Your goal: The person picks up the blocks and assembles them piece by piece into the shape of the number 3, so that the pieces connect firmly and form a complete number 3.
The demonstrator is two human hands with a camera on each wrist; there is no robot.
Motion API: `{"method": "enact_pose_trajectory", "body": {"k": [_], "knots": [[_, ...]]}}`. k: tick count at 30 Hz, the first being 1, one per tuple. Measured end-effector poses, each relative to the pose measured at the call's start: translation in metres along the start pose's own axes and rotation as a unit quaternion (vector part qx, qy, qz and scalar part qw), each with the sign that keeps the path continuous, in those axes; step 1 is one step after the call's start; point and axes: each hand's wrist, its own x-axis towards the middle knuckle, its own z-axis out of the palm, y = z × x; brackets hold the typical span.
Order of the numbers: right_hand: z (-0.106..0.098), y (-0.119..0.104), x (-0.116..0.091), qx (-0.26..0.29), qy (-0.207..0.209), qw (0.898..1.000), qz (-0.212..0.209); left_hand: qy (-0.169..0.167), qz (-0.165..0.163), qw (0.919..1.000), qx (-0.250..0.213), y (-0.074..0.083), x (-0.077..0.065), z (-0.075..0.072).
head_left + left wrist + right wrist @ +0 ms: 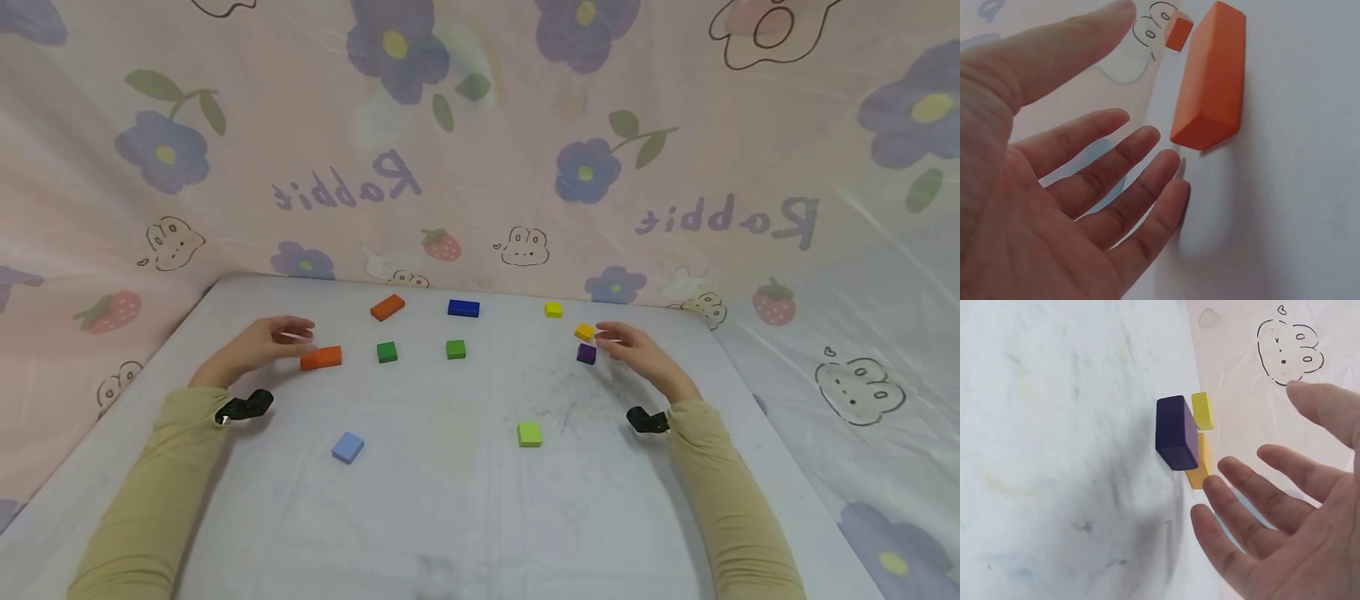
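Think of the white table [442, 525] as a clock, with 12 at the far edge. The left hand [258, 348] is at 10 o'clock. Its fingers are loose and spread, and it grips nothing. A long, bright orange block with flat sides [324, 358] lies just beside it, at about 3 o'clock from the hand.

The right hand [637, 350] is at 2 o'clock. Its fingers are loose and spread too, and it holds nothing. Just off its fingertips, at 9 o'clock from the hand, sits a dark purple block with flat sides [587, 354]. A small orange-yellow block [584, 332] is just past the purple one, toward 12.

A second long orange block [387, 307] lies slanted at 11 o'clock. A long dark blue block [463, 309] is at 12, and a bright green block [456, 350] is nearer the middle below it. A darker green block [386, 352] is between 10 and 11. A small yellow block [553, 310] is at 1. A lime green square block [529, 435] is near 4, and a pale blue square block [348, 447] is near 8. Behind the table hangs a pink cloth with purple flowers [480, 192].
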Motion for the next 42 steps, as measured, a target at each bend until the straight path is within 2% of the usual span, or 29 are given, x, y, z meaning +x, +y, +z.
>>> {"method": "enact_pose_trajectory", "body": {"k": [11,20,24,29,37,42], "knots": [[0.008,0.005,0.001,-0.009,-0.013,1.0,-0.003,-0.007,0.034,0.9989,0.032,0.001,0.002,0.008],[0.014,0.006,0.003,-0.027,-0.009,1.0,0.005,-0.011,0.049,0.9977,0.045,0.0,0.002,0.014],[0.016,0.006,0.006,-0.023,-0.011,1.0,0.016,-0.01,0.045,0.9974,0.056,-0.003,0.003,0.015],[0.018,0.009,0.01,-0.046,-0.01,0.999,-0.011,-0.014,0.029,0.9977,0.059,-0.005,0.003,0.015],[0.019,0.015,0.015,-0.072,-0.006,0.996,-0.052,-0.012,0.032,0.9974,0.063,-0.004,0.001,0.017],[0.02,0.015,0.016,-0.084,-0.002,0.995,-0.047,-0.012,0.038,0.9971,0.065,-0.008,0.003,0.017]]}}
